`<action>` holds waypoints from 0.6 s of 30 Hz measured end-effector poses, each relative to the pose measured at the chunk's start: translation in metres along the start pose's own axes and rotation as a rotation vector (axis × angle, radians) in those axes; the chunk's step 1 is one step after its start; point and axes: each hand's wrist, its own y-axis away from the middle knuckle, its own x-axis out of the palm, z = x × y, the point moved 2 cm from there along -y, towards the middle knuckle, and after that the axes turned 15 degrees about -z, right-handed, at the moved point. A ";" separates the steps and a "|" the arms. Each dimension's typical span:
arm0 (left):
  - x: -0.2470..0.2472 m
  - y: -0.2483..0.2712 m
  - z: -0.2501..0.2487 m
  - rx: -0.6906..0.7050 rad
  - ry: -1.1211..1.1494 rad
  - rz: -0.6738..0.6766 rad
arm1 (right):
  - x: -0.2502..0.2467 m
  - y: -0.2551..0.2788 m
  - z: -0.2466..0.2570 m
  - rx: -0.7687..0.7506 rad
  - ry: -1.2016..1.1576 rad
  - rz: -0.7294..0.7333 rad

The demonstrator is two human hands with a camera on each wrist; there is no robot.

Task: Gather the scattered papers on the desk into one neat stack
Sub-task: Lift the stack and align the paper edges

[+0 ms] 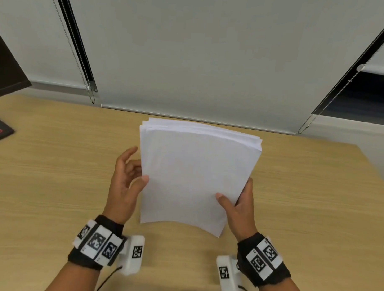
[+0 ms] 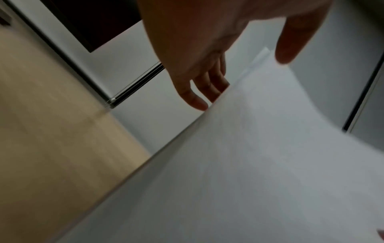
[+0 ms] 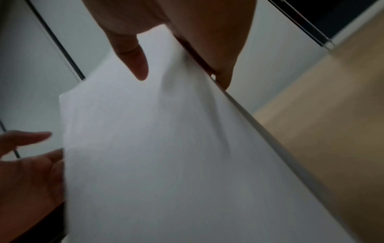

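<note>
A stack of white papers (image 1: 194,173) stands tilted above the wooden desk (image 1: 54,184), its top sheets slightly fanned at the far edge. My right hand (image 1: 235,188) pinches its lower right edge, thumb on the front and fingers behind. My left hand (image 1: 139,163) is at the left edge with loosely spread fingers; its thumb touches the front sheet. The left wrist view shows the papers (image 2: 249,164) with the left hand (image 2: 242,80) straddling their edge. The right wrist view shows the right hand (image 3: 182,79) pinching the papers (image 3: 166,148), and the left hand (image 3: 31,164) beside them.
White roller blinds (image 1: 200,58) with bead chains (image 1: 78,60) hang behind the desk's far edge. A dark monitor (image 1: 6,73) and its base (image 1: 0,132) stand at the far left. No loose sheets show on the desk.
</note>
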 end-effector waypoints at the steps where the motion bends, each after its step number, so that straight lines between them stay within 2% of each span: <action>1: 0.004 -0.005 -0.006 0.000 0.032 0.018 | 0.001 -0.005 0.005 -0.010 -0.011 0.000; 4: 0.026 -0.006 -0.015 -0.054 0.047 0.036 | 0.014 -0.010 0.015 -0.016 0.003 0.040; 6: 0.042 -0.002 -0.019 -0.069 0.019 -0.011 | 0.026 -0.008 0.021 -0.031 0.009 0.052; 10: 0.059 -0.014 -0.049 0.094 0.054 -0.145 | 0.035 -0.011 0.058 -0.183 -0.108 -0.047; 14: 0.063 -0.023 -0.065 0.232 0.117 -0.179 | 0.035 -0.015 0.080 -0.328 -0.192 -0.118; 16: 0.062 -0.021 -0.054 0.176 0.104 -0.202 | 0.037 -0.015 0.065 -0.292 -0.151 -0.131; 18: 0.060 -0.013 -0.033 0.048 0.076 -0.195 | 0.037 -0.012 0.039 -0.194 -0.089 -0.123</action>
